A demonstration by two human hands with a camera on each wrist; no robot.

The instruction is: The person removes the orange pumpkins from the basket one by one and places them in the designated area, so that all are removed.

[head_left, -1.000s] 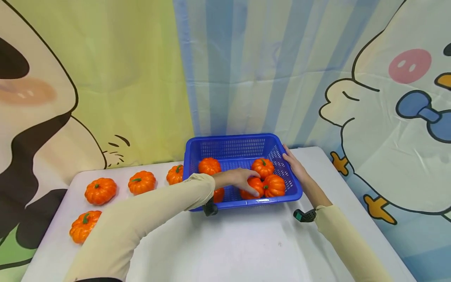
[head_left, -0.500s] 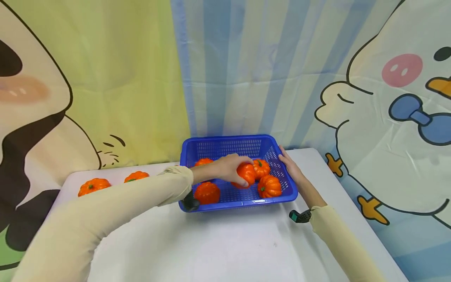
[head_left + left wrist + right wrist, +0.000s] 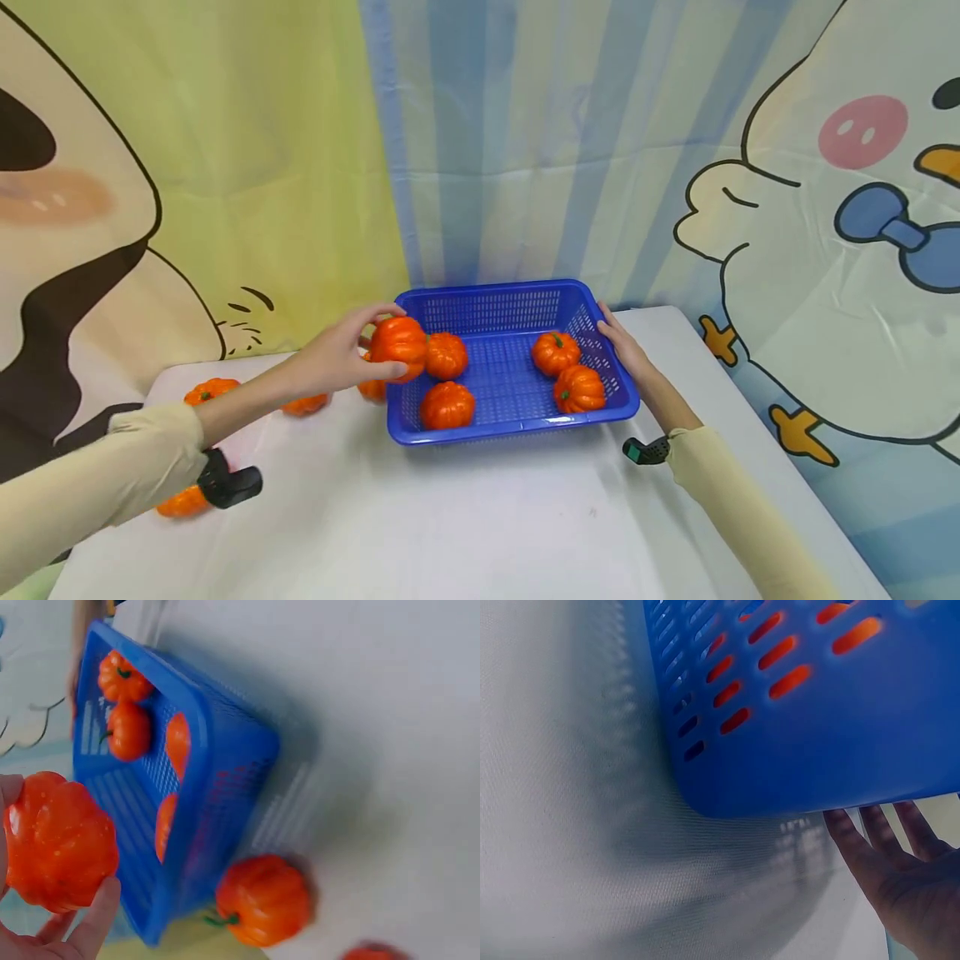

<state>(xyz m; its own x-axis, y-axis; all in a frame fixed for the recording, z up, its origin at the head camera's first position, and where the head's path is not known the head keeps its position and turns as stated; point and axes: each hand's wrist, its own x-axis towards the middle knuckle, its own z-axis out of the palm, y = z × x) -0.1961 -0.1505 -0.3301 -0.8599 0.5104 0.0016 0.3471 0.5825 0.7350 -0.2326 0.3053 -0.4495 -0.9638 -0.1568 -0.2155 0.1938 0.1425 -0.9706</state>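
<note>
My left hand (image 3: 336, 358) holds an orange toy pumpkin (image 3: 399, 348) between thumb and fingers, raised over the left rim of a blue plastic basket (image 3: 517, 427). In the left wrist view the thumb and fingers lie around the sides of this pumpkin (image 3: 60, 841). Several more pumpkins lie in the basket, including one at the front left (image 3: 447, 406) and one at the right (image 3: 579, 389). At the basket's right side, my right hand (image 3: 628, 348) touches the wall near the rim. Its fingers look extended against the outside of the basket in the right wrist view.
Left of the basket, several pumpkins sit on the white table (image 3: 450, 517). One pumpkin (image 3: 264, 900) is close beside the basket's left end; another (image 3: 185, 502) is nearer the front, partly behind the wrist camera (image 3: 228, 483). A printed curtain (image 3: 495, 150) hangs behind.
My left hand has gripped a pumpkin among those at the basket's right, lifted it and carried it left to the left rim. My right hand has stayed at the basket's right side.
</note>
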